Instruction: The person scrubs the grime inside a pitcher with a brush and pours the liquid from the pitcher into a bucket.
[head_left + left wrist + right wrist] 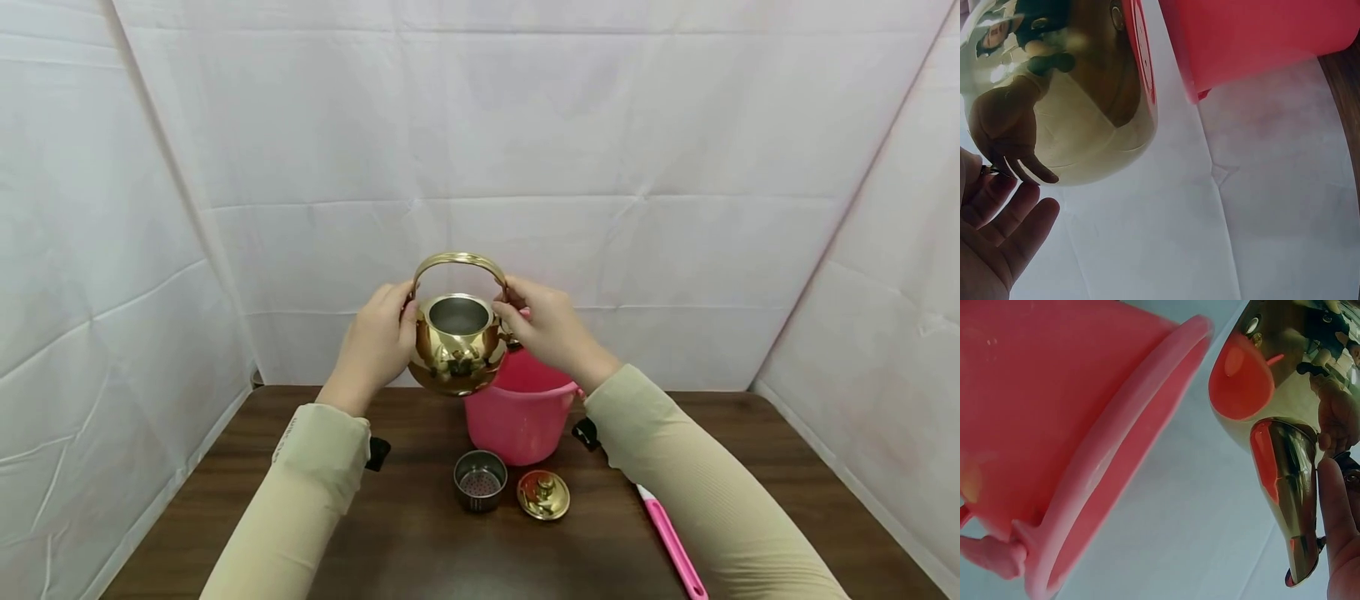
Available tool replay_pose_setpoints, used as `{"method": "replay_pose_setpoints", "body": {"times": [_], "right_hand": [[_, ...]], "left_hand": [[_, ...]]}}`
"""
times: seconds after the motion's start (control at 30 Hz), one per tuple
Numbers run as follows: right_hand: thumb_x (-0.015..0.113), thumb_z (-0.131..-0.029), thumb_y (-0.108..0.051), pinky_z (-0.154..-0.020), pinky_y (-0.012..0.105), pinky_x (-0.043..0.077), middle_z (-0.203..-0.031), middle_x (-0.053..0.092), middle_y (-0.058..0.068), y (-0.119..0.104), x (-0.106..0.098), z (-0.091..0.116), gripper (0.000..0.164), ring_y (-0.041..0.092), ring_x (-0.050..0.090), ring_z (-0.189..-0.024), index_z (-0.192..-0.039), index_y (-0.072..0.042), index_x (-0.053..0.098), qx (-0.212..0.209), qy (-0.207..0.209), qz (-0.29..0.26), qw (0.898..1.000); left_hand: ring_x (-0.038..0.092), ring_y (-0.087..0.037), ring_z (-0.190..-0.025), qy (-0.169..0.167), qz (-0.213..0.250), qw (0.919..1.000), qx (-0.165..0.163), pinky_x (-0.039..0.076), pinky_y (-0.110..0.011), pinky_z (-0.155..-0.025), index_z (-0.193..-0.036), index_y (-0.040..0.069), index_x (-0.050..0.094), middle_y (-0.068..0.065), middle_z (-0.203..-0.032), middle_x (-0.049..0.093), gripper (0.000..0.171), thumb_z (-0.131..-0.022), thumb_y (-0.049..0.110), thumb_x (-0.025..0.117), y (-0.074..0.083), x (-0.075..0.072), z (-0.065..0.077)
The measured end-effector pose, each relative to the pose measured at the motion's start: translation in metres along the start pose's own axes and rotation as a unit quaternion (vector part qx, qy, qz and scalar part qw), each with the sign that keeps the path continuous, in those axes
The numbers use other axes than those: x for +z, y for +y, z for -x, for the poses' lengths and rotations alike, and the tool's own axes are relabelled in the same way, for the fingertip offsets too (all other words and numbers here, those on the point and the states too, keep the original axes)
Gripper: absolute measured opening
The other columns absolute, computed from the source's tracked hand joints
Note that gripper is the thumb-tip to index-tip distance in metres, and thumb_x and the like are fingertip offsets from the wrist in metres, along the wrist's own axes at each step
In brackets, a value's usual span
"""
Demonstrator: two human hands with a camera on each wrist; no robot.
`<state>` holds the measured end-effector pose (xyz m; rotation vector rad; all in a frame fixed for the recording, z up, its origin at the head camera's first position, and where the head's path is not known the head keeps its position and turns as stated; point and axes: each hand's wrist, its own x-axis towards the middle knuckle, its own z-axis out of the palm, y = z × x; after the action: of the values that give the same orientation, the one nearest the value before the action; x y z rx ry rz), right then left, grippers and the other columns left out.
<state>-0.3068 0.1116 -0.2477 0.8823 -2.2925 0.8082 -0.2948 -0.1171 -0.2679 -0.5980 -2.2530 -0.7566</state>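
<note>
A shiny gold teapot (pixel 453 358) without its lid is held up above the table, its round mouth facing me and its arched handle (pixel 460 257) standing up. My left hand (pixel 377 337) pinches the left foot of that handle; in the left wrist view the other fingers (pixel 1032 234) spread out below the pot's side. On the opposite side my right hand (pixel 551 327) grips the handle's right foot, one finger lying beside the spout (pixel 1288 494) in the right wrist view. The teapot overlaps a pink bucket (pixel 517 425) standing behind it.
A metal strainer cup (pixel 480 492) with a perforated bottom and a gold lid (pixel 543 495) sit in front of the bucket. A pink-handled tool (pixel 671 542) lies by my right sleeve, partly hidden. White cloth (pixel 525 167) hangs around the dark wooden table (pixel 420 542).
</note>
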Motion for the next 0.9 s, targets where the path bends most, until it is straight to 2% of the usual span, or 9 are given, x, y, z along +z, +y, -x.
{"method": "replay_pose_setpoints", "body": {"times": [0.5,0.73,0.9], "right_hand": [[0.062,-0.092,-0.012,-0.066,0.025,0.054,-0.082,0.067,0.005,-0.015,0.014,-0.006,0.010,0.013,0.059,-0.071,-0.097,-0.004,0.063,-0.029,-0.007,-0.004,1.000],[0.062,-0.091,-0.012,-0.066,0.024,0.053,-0.083,0.067,0.005,-0.019,0.022,-0.006,0.012,0.013,0.062,-0.075,-0.099,-0.003,0.063,-0.034,-0.021,-0.024,0.999],[0.061,-0.092,-0.011,-0.066,0.023,0.052,-0.080,0.065,0.004,-0.023,0.029,-0.007,0.008,0.012,0.061,-0.074,-0.096,-0.004,0.062,-0.031,-0.035,-0.044,0.998]], "left_hand": [[0.060,-0.031,-0.096,0.026,-0.037,0.9990,-0.005,0.051,-0.047,-0.076,-0.126,-0.001,0.055,-0.016,-0.110,0.061,0.032,-0.099,0.014,0.045,-0.010,-0.016,0.014],[0.058,-0.031,-0.084,0.037,-0.049,0.9981,-0.008,0.050,-0.046,-0.067,-0.125,-0.002,0.056,-0.017,-0.103,0.060,0.032,-0.099,0.014,0.045,-0.013,-0.022,0.022],[0.057,-0.031,-0.082,0.047,-0.054,0.9974,-0.010,0.049,-0.047,-0.065,-0.123,-0.003,0.057,-0.017,-0.100,0.060,0.031,-0.098,0.013,0.045,-0.018,-0.024,0.027]]}}
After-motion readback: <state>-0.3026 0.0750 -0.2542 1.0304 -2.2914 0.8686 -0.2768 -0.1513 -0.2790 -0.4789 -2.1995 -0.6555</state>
